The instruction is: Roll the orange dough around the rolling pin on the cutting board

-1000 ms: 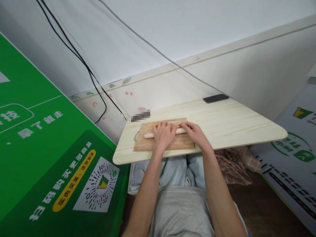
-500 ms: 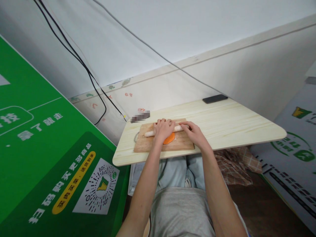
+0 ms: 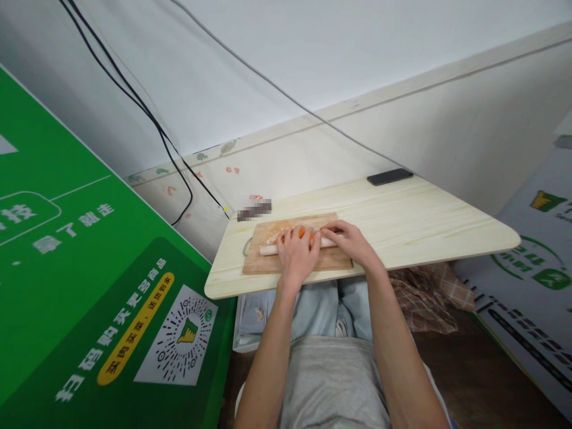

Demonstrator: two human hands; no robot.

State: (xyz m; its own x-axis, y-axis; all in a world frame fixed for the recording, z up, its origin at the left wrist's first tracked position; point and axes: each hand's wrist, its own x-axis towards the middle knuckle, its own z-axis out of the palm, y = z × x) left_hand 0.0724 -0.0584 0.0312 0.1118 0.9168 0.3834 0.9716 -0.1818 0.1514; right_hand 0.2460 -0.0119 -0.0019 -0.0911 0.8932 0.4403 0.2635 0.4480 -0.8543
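A pale wooden rolling pin (image 3: pixel 269 250) lies across the wooden cutting board (image 3: pixel 257 265), which has a metal ring handle at its left. My left hand (image 3: pixel 300 253) is draped over the middle of the pin, its palm pressing down and its fingers reaching past it. Flat orange dough (image 3: pixel 302 233) shows between and beyond those fingers, partly covered by them. Just to the right, my right hand (image 3: pixel 351 240) reaches over the pin's right part, with thumb and fingertips pinched together at the dough's edge. White flour dusts the board behind the pin.
The board rests on a pale wood-grain table (image 3: pixel 424 226) against the wall. A black phone (image 3: pixel 389 177) lies at its back edge, and a blurred dark object (image 3: pixel 254 210) sits at back left. A green panel (image 3: pixel 134 268) stands close on the left.
The rolling pin has come toward me under my left hand, so the orange dough now shows on its far side instead of its near side. My right hand has shifted only slightly.
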